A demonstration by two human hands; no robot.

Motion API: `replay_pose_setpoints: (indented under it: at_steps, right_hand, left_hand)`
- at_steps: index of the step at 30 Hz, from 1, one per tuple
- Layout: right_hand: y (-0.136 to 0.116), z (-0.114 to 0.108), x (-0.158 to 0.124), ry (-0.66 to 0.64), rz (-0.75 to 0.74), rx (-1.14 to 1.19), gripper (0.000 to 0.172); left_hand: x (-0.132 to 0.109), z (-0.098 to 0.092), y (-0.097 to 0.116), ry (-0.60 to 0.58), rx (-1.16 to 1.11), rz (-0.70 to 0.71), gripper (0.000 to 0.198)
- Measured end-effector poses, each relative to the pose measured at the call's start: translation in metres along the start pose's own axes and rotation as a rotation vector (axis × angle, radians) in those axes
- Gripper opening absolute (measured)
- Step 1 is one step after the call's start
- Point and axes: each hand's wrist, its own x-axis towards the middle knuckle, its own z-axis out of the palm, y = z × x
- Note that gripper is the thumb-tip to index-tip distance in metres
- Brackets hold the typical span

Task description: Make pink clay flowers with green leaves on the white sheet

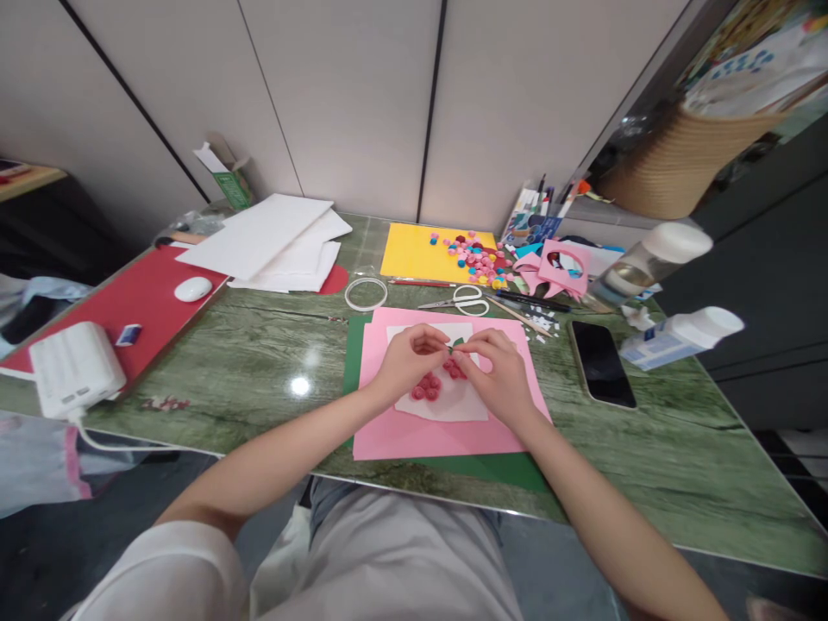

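Observation:
White paper (453, 405) lies on a pink sheet (381, 435), which rests on a green sheet (517, 470). On the white paper sit red-pink rolled paper flowers (425, 388) in two clusters, the right one partly covered by my fingers. Above that cluster my left hand (417, 354) and my right hand (501, 375) meet at their fingertips, both pinched closed. A small green paper leaf (458, 342) shows at the fingertips; how much of it each hand grips is partly hidden.
Beyond the sheets lie scissors (469, 301), a tape roll (366, 294) and a yellow sheet (404, 250) with several coloured paper rolls (479, 259). A phone (601, 364), a white bottle (682, 336) and a clear bottle (653, 263) stand right. A power bank (76, 369) lies left.

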Motion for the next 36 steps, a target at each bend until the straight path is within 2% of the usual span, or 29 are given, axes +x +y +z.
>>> replay_pose_setpoints:
  at_steps: [8,15,20,23,25,27,29,31,36]
  right_hand:
    - [0.001,0.000,0.001,-0.016,-0.018,-0.034,0.011]
    - [0.004,0.003,0.000,0.026,-0.080,-0.185,0.012]
    - [0.015,-0.004,0.007,0.059,-0.055,-0.090,0.012]
    - [0.040,-0.016,0.017,0.136,-0.028,-0.098,0.014]
    - [0.068,-0.028,0.024,0.181,0.018,-0.210,0.017]
    - [0.100,-0.039,0.029,0.178,0.099,-0.371,0.019]
    - [0.131,-0.048,0.031,0.107,0.196,-0.470,0.022]
    - [0.153,-0.054,0.030,0.102,0.278,-0.570,0.024]
    - [0.176,-0.055,0.026,0.098,0.301,-0.695,0.026]
  left_hand:
    - [0.001,0.000,-0.001,-0.005,0.039,0.018,0.016]
    - [0.000,0.000,0.001,-0.007,-0.015,-0.023,0.017]
    - [0.003,-0.001,-0.003,0.020,-0.120,-0.106,0.021]
    - [0.005,-0.002,-0.006,0.012,-0.195,-0.160,0.022]
    - [0.006,-0.003,-0.008,-0.004,-0.227,-0.203,0.022]
    - [0.005,-0.004,-0.008,-0.010,-0.239,-0.235,0.022]
    - [0.005,-0.004,-0.007,-0.013,-0.240,-0.246,0.021]
    - [0.004,-0.003,-0.006,-0.017,-0.241,-0.245,0.020]
    - [0.005,-0.003,-0.004,-0.014,-0.248,-0.250,0.021]
